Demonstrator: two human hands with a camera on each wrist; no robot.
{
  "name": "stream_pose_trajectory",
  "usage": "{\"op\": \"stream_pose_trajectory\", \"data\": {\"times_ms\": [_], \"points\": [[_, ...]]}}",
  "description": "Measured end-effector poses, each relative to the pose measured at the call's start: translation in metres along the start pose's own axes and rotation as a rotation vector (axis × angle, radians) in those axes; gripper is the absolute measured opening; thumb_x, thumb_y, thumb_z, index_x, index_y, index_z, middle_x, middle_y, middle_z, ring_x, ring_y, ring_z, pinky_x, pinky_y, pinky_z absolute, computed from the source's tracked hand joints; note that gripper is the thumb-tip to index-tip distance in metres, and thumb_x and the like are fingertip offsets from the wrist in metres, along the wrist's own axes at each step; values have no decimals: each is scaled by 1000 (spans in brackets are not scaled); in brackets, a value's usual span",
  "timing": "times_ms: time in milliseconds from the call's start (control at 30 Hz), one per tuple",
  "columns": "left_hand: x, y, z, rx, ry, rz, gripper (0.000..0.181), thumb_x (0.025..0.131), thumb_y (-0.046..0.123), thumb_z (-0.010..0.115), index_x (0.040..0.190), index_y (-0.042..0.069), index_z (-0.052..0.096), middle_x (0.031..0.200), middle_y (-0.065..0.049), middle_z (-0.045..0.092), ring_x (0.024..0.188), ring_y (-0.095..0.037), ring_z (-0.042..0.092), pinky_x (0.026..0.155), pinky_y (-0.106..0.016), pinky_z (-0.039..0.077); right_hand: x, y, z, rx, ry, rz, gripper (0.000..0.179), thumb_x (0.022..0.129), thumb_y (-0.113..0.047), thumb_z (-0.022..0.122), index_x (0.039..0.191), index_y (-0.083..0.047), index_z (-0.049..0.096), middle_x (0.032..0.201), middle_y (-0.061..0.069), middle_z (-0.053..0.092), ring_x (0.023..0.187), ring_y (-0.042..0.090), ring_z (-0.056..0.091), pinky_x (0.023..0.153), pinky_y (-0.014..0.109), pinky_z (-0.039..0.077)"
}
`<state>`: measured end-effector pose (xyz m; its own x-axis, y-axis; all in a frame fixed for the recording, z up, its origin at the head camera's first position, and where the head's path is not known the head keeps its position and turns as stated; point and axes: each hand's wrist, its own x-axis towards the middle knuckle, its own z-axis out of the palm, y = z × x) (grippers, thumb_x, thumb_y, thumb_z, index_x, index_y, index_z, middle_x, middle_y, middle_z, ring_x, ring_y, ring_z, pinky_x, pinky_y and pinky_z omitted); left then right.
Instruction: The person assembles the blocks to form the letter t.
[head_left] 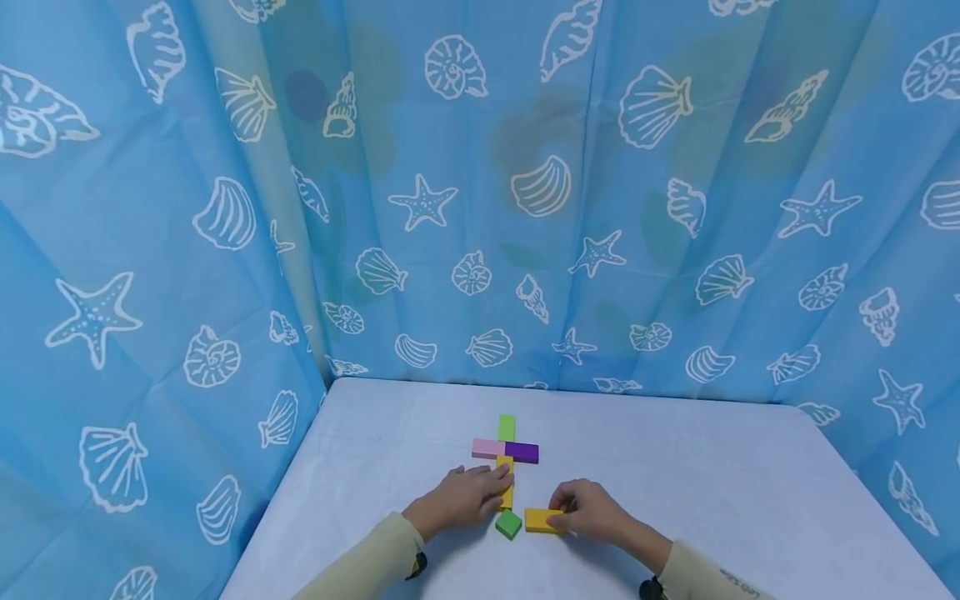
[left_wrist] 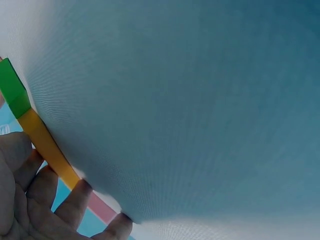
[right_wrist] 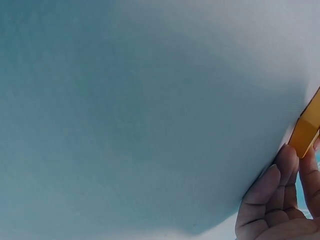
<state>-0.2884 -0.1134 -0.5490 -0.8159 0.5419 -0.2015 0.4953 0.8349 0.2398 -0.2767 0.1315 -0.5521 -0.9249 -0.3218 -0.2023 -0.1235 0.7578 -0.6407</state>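
Note:
My left hand [head_left: 467,495] rests with its fingers laid over an upright-running yellow block [head_left: 505,498], thumb along its left side. In the left wrist view the fingertips [left_wrist: 82,186] touch this block's edge. A green block [head_left: 508,524], turned like a diamond, sits at the yellow block's near end. To its right lies a second yellow block [head_left: 542,521], its right end pinched between thumb and fingers of my right hand [head_left: 596,512]. Beyond the first yellow block, a pink block [head_left: 487,448] and a purple block [head_left: 522,452] lie end to end, with a light green block [head_left: 507,427] behind them.
The blocks lie on a white-covered table [head_left: 675,467]. A blue curtain [head_left: 480,225] printed with white shells and starfish hangs behind the table and along its sides. Both forearms reach in from the near edge in pale sleeves [head_left: 367,560], with dark bands at the wrists.

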Motion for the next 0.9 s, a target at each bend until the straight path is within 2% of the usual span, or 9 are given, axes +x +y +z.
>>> {"op": "stream_pose_trajectory", "data": {"times_ms": [900], "points": [[1,-1,2,-5,5,2,47,104,41,47,150,34,41,158,17,35,144,-20,40,114,-60,35,-1,1,4,25,-2,-57,15,81,-22,81,85,-12,69,75,-3,60,70,14,53,61,25,45]]}}
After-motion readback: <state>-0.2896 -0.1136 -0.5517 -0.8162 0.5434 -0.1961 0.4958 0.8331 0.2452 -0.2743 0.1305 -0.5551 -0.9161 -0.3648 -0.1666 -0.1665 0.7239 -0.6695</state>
